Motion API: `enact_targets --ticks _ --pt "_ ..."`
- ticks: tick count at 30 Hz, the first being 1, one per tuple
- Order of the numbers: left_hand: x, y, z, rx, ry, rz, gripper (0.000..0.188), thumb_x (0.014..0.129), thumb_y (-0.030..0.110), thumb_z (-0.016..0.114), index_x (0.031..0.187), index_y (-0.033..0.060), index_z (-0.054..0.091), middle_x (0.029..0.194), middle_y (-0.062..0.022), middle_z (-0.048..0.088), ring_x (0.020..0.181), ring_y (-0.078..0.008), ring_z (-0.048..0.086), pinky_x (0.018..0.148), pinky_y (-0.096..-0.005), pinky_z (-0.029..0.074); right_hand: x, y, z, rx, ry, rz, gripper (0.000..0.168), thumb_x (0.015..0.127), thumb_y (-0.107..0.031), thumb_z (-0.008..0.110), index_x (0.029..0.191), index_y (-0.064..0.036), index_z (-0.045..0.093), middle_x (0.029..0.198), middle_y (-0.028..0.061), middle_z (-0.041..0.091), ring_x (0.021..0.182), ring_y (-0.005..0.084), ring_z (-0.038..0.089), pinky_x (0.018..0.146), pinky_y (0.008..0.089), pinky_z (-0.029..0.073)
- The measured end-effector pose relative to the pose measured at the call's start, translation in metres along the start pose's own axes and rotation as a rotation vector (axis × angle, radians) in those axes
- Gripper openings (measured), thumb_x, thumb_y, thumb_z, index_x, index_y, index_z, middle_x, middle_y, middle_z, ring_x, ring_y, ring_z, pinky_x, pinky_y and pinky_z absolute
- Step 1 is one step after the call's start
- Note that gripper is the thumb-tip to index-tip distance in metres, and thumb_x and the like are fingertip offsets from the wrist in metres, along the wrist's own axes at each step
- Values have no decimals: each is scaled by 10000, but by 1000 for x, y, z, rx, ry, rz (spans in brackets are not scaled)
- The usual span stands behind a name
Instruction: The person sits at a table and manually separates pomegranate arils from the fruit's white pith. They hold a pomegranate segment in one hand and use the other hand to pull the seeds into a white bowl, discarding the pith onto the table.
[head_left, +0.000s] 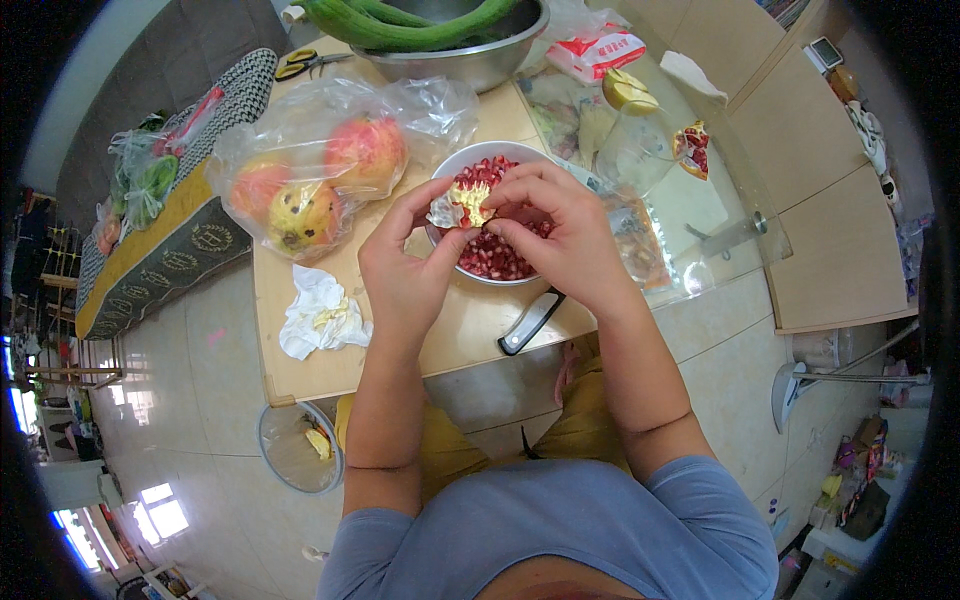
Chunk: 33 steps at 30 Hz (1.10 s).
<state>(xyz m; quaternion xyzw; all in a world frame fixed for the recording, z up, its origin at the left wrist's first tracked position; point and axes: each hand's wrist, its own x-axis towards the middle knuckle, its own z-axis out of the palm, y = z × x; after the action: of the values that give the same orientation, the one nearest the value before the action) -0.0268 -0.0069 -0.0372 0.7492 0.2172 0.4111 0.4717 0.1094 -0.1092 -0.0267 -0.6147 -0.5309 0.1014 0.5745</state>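
Note:
A white bowl (501, 280) holds many red pomegranate arils (491, 256). Above it, my left hand (412, 255) grips a piece of pomegranate (469, 201) with pale yellow membrane and a few arils. The fingers of my right hand (559, 217) touch the right side of the same piece, thumb and forefinger pinched at its edge; whether an aril lies between them is hidden. A knife with a black and silver handle (529, 324) lies just below the bowl, its blade not visible. Another pomegranate piece (691, 150) with arils rests on the glass tabletop at the right.
Whole pomegranates (365, 156) sit in a clear plastic bag left of the bowl. Nearby are a crumpled tissue (322, 313), scissors (304, 64), a steel basin (457, 66) with long green vegetables, a glass pitcher (636, 154) and a cut green fruit (628, 91). A lined waste bin (300, 450) stands below the table's left corner.

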Motion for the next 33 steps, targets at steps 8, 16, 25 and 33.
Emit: enact_targets --ticks 8,16,25,33 --pt "0 -2 -1 -37 -26 -3 471 703 -40 752 1151 -18 606 1126 -98 639 1013 -157 608 896 -289 482 3 1 -4 -151 -30 -147 134 766 -37 676 890 -46 627 903 100 600 840 272 610 729 342 503" --pt "0 -5 -1 -129 -53 -22 491 708 -51 753 1165 -38 575 1151 -110 618 1039 -165 592 920 -290 471 3 0 -5 -91 -49 -156 147 766 -29 677 904 -43 626 899 95 619 872 256 622 743 330 498" --pt "2 -9 -1 -427 2 -24 486 714 -35 754 1162 -44 566 1154 -114 608 1049 -178 594 909 -290 480 1 0 -9 528 -9 77 123 801 24 681 915 -7 647 1271 115 481 1113 192 540 950 325 476" --pt "2 -9 -3 -143 -14 114 446 711 13 753 1135 10 616 1127 -110 607 1040 -203 589 899 -306 465 -2 -6 5 822 -184 235 109 836 18 653 942 -4 639 1321 107 451 1125 173 529 930 300 466"
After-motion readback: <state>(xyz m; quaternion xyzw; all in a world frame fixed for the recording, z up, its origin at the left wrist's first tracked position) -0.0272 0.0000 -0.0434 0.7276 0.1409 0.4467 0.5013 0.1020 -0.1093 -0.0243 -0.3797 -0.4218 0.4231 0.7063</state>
